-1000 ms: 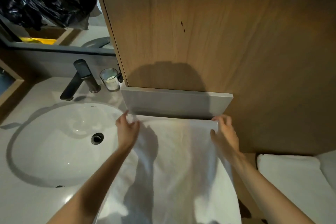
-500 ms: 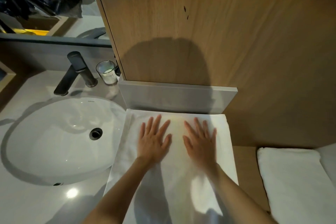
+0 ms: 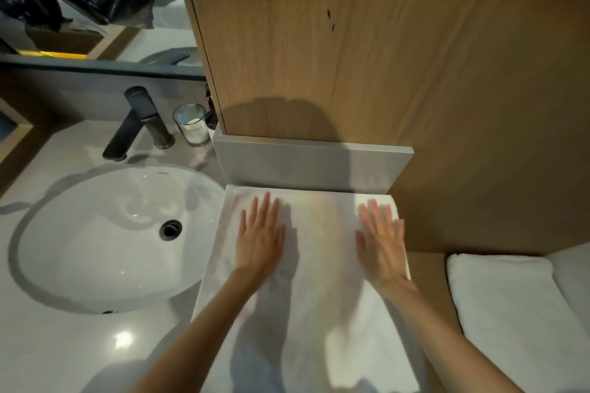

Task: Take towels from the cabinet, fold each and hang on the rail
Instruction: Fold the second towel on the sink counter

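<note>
Nearby, sink (image 3: 95, 249) left, cabinet (image 3: 351, 57) ahead, left hand (image 3: 260, 241), right hand (image 3: 381, 244) flat on towel (image 3: 319, 265), each grip wide

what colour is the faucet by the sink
Dark, near-black matte faucet; the head view shows it.

Grey ledge (image 3: 313, 166) and wooden panel (image 3: 351, 57) close ahead — sink basin (image 3: 95, 233) left, folded towel (image 3: 510, 313) right

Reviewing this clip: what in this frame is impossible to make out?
All in the head view.
- Towel under the left hand and right hand: near end cut off by the bottom edge.
- Right hand's fingers: smeared by motion blur.
- Second towel: cut off by the right and bottom edges.
- Glass: any print on it too small to read.
- Rail: outside the frame.
</note>
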A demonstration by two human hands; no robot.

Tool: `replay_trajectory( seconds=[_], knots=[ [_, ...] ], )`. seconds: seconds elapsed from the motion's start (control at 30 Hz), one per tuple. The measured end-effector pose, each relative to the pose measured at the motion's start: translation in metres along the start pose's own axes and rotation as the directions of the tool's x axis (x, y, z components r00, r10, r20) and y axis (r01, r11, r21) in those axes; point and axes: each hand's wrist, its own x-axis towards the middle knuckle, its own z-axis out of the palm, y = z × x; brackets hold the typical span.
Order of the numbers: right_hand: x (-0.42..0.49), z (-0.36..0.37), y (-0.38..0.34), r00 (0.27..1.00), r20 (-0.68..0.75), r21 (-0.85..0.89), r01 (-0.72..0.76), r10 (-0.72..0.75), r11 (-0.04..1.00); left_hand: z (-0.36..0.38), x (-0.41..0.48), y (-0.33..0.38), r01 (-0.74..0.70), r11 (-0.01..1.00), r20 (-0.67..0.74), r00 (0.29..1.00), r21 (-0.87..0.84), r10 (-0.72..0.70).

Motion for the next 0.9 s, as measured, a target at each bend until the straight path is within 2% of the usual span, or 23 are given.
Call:
replay_trajectory(
  seconds=[0.1,0.2,0.27,0.47,0.63,0.73,0.8,0.9],
  knots=[
    [-0.021,0.015,-0.045,0.996,-0.046,0.130,0.085,-0.079,0.988,0.013,-0.024,0.031,-0.065,0.998,0.015,0.998,0.017,0.065],
    [-0.042,0.035,-0.070,0.998,0.027,0.154,0.048,-0.052,0.987,0.034,-0.050,0.042,-0.075,0.997,0.054,0.996,-0.031,0.077],
    [-0.058,0.044,-0.063,0.998,0.035,0.086,0.050,-0.053,0.995,0.041,-0.066,0.032,-0.060,0.998,0.073,0.995,-0.003,0.060],
    [-0.079,0.027,0.008,0.998,0.036,-0.067,0.046,-0.044,0.997,0.024,-0.080,-0.021,-0.036,0.998,0.002,0.999,0.061,0.036],
    [-0.089,0.012,0.047,0.992,0.121,-0.024,-0.017,0.020,1.000,0.014,-0.086,-0.041,0.043,0.998,-0.012,0.999,0.038,-0.043],
    [-0.088,0.006,0.044,0.988,0.151,-0.081,-0.004,0.016,0.997,0.010,-0.081,-0.039,0.068,0.997,0.006,0.998,-0.029,-0.068],
    [-0.090,0.002,0.028,0.994,0.106,-0.119,-0.002,0.014,0.993,0.007,-0.078,-0.034,0.103,0.991,0.039,0.994,-0.086,-0.100],
    [-0.105,0.001,-0.018,0.998,0.043,0.006,0.047,-0.047,0.999,0.007,-0.090,-0.012,0.051,0.992,-0.056,0.997,-0.112,-0.058]
  ],
)
